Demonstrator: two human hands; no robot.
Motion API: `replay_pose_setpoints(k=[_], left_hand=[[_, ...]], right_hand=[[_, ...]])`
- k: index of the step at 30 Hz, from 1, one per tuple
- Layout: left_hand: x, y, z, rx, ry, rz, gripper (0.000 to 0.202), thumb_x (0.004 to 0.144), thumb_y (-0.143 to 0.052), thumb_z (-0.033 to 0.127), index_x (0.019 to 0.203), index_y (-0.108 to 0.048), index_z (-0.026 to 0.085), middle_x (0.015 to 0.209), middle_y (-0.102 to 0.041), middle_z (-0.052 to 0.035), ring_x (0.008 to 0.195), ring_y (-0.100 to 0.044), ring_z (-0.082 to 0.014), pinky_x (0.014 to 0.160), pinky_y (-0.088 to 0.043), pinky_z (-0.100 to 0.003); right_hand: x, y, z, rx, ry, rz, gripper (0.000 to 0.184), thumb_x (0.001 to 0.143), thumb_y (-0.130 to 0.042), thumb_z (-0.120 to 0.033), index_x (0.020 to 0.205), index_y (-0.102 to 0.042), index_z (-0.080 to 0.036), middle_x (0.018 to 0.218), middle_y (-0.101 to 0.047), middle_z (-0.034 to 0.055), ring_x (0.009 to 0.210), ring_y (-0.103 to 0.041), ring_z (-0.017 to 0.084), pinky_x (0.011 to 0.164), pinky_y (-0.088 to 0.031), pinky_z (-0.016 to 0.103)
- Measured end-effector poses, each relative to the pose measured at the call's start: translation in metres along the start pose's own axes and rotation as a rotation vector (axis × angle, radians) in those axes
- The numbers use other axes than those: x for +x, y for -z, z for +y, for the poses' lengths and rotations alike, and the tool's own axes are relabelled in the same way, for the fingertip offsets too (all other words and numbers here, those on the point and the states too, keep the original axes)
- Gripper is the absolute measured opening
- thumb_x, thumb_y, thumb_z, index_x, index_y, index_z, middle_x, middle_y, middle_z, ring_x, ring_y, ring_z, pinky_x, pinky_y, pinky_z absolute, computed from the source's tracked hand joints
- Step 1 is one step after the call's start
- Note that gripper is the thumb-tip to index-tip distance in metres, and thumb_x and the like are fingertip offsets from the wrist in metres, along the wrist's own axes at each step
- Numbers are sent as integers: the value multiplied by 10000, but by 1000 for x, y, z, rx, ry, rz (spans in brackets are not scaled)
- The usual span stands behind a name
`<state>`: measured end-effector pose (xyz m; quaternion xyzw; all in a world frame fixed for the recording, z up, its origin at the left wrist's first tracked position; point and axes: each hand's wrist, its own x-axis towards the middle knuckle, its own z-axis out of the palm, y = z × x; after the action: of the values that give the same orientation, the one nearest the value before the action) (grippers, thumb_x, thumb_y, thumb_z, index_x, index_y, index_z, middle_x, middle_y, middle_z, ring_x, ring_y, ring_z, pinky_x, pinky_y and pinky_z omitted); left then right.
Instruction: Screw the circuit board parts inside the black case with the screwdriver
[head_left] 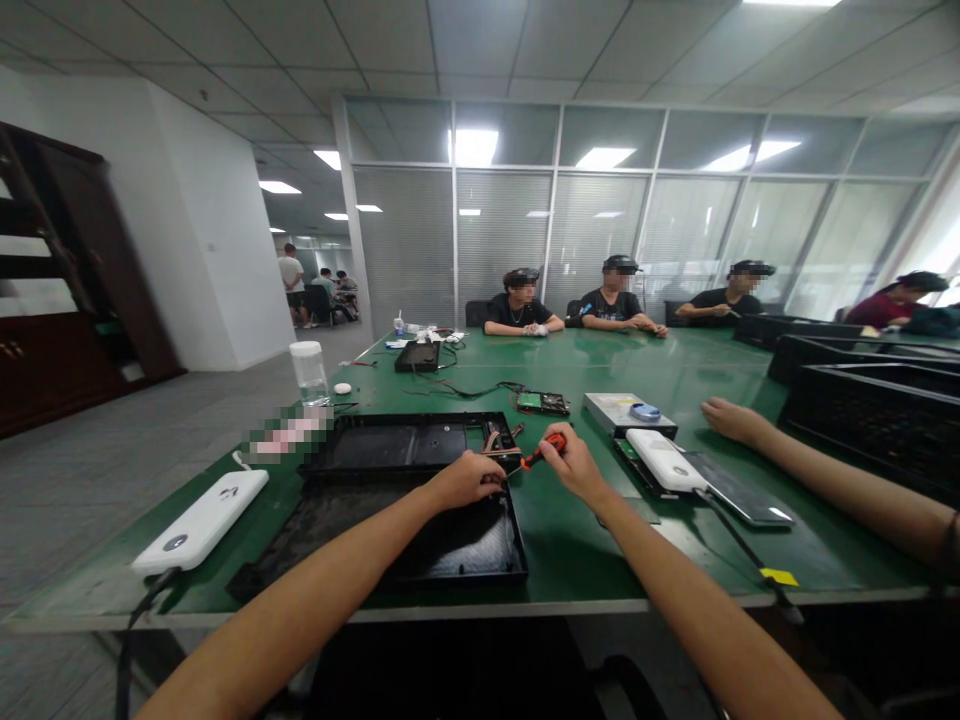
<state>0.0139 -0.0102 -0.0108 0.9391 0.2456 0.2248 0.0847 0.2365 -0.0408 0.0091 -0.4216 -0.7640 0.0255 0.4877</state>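
Observation:
My right hand [576, 462] is closed around the orange and black handle of a screwdriver [553, 442], its thin shaft pointing left. Near the screwdriver's tip, the fingers of my left hand [471, 480] are pinched together; whatever they hold is too small to make out. Beneath my left hand and forearm lies a shallow black plastic housing part [480, 545]. Just behind it sits a second black housing part [375, 440]. Several coloured wires [501, 450] run out at its right end, close to my left fingers.
On the green table [559, 560] stand a clear jar [309, 372] and a white power bank [202, 520] at left. To the right are a metal drive [622, 412], another white power bank [664, 460], a phone [739, 490] and another person's arm [817, 470]. A circuit board [541, 402] lies behind.

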Motion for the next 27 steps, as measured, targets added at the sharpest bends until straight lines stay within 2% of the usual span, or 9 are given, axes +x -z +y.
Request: replay_pose_setpoints(k=[3,8,13,18,23,27], left_hand=[[0,1,0,-11,-12,-2,142,739,-579,206,862,-618,148,780,-628,-16,678,-559,-102,703,-382,-194],[0,2,0,-24,-14,-3,141,737,-582,198,865,-623,154,788,-635,-15,693,-565,-106,718,-387,-197],[0,2,1,0,1,-6,153,736,-589,198,880,-628,164,801,-639,-15,720,-573,-113,756,-379,-215],[2,1,0,-22,-20,-2,129,742,-586,193,853,-644,162,811,-647,-21,760,-579,-119,757,-382,-204],[3,-2,-4,-60,4,36,106,726,-607,201,807,-657,157,794,-655,-19,751,-588,-116,751,-394,-192],[4,-3,-6,-103,52,21,97,717,-614,212,785,-655,155,760,-653,-7,707,-589,-110,693,-412,-181]], right_hand=[[0,1,0,-6,-14,8,177,800,-405,-361,834,-425,-189,656,-490,-9,579,-473,124,554,-370,229],[0,0,-1,-14,-36,-58,181,793,-409,-368,841,-424,-194,657,-502,-5,594,-490,137,559,-377,238],[0,1,0,-29,-32,0,184,791,-405,-374,831,-424,-195,679,-516,3,605,-501,139,569,-380,240],[-2,2,0,-61,-6,-8,186,797,-400,-367,838,-434,-188,667,-528,4,582,-506,134,544,-368,230],[3,8,-14,-205,140,-73,234,803,-413,-385,817,-488,-164,617,-557,15,544,-513,125,536,-341,216],[22,19,-54,-433,345,-313,309,808,-399,-431,759,-550,-166,617,-600,43,548,-534,132,530,-304,219]])
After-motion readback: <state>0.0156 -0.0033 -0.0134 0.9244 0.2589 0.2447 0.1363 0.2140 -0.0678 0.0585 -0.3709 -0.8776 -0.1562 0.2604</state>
